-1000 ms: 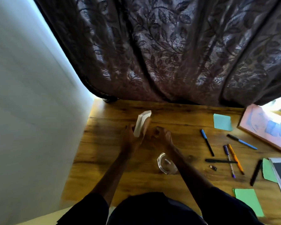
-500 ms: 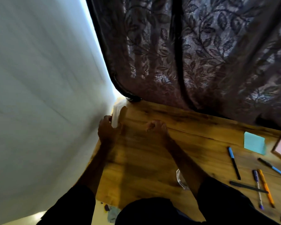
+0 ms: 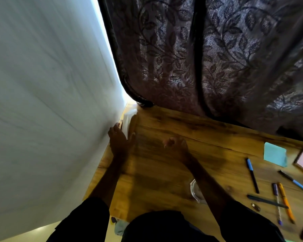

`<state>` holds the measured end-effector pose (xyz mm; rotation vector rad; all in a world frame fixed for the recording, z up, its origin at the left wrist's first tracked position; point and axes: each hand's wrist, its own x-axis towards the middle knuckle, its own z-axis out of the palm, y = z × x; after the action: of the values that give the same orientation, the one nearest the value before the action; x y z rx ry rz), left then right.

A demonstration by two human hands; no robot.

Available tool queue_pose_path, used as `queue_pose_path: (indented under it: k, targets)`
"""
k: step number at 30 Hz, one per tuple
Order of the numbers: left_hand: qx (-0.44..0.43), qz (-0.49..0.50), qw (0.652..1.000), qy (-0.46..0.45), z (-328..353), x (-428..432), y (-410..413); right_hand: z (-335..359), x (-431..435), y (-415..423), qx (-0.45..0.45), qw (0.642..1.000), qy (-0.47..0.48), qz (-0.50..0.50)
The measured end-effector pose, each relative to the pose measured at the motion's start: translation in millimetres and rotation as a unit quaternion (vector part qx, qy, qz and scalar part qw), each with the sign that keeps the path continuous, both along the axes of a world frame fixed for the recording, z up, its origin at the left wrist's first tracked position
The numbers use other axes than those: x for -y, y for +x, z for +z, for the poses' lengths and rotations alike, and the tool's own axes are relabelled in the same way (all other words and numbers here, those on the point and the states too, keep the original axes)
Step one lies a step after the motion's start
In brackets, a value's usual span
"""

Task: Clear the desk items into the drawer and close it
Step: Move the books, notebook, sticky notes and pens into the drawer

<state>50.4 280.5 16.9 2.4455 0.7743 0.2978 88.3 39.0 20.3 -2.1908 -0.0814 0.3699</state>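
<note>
My left grip (image 3: 120, 139) pinches a white stack of paper (image 3: 127, 120) stood on its edge, fingers on the wall side and thumb on the other. It is at the far left corner of the wooden surface (image 3: 156, 172), hard against the pale wall (image 3: 51, 93) and just below the hem of the leaf-patterned curtain (image 3: 217, 58) (whether the stack's lower edge touches the wood I cannot tell). My right grip (image 3: 175, 145) hovers over the wood to the right of the left one, apart from it, fingers curled in with nothing in them, though it is blurred. Nearer me than that grip, a glass dish (image 3: 195, 191) shows half hidden under my forearm. Well off to its right lie a teal sticky note (image 3: 275, 154), a blue-capped pen (image 3: 252, 175), and a purple pen (image 3: 276, 198) beside an orange pen (image 3: 285, 201), with a dark pen (image 3: 268, 201) lying across them.
</note>
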Motion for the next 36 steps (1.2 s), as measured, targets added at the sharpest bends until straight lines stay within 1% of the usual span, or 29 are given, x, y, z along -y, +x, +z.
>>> queue_pose_path:
  k: [3, 5, 6, 9, 12, 15, 17, 20, 22, 24, 27, 30, 34, 36]
  targets:
    - [0.051, -0.036, 0.996, 0.067, 2.2, 18.8, -9.2, 0.9, 18.2, -12.1, 0.030, 0.999, -0.009, 0.006]
    - [0.056, -0.073, 0.992, 0.091, 6.3, 38.7, -15.3, 1.2, 32.2, -21.5, 0.056, 0.998, 0.004, -0.008]
    - [0.061, -0.092, 0.990, 0.084, 7.8, 50.2, -18.6, 0.8, 39.7, -26.1, 0.070, 0.997, 0.006, -0.013]
    - [0.106, -0.152, 0.982, 0.020, 6.2, 86.8, -28.2, 1.9, 67.2, -42.1, 0.077, 0.996, -0.025, -0.026]
    - [0.127, -0.232, 0.964, 0.027, -0.9, 121.5, -36.4, 1.2, 98.1, -63.7, 0.065, 0.996, -0.040, -0.052]
    - [0.133, -0.286, 0.949, -0.002, -1.5, 156.5, -47.6, 4.6, 130.3, -92.7, 0.071, 0.992, -0.049, -0.097]
    - [0.086, -0.326, 0.941, -0.019, -6.2, 175.5, -57.3, 3.7, 149.4, -111.9, 0.081, 0.990, -0.064, -0.095]
    - [-0.025, -0.387, 0.921, -0.036, -17.6, 201.1, -70.1, -9.9, 175.9, -140.6, 0.064, 0.988, -0.062, -0.129]
    - [-0.106, -0.392, 0.913, -0.042, -18.9, 215.0, -78.1, -18.0, 185.4, -154.7, 0.055, 0.985, -0.087, -0.135]
    - [-0.161, -0.389, 0.906, -0.039, -18.2, 226.0, -85.2, -23.1, 192.3, -168.9, 0.036, 0.986, -0.092, -0.135]
    - [-0.195, -0.396, 0.897, -0.018, -20.4, 236.4, -94.0, -28.5, 198.7, -187.7, 0.064, 0.985, -0.084, -0.138]
    - [-0.232, -0.389, 0.891, -0.006, -17.0, 244.5, -97.4, -33.2, 205.6, -200.9, 0.081, 0.987, -0.088, -0.107]
    - [-0.256, -0.377, 0.890, -0.011, -14.4, 249.4, -96.2, -23.4, 207.9, -192.5, 0.053, 0.989, -0.098, -0.095]
    - [-0.259, -0.371, 0.892, -0.006, -10.8, 251.8, -96.7, -22.5, 213.5, -186.7, 0.055, 0.993, -0.085, -0.058]
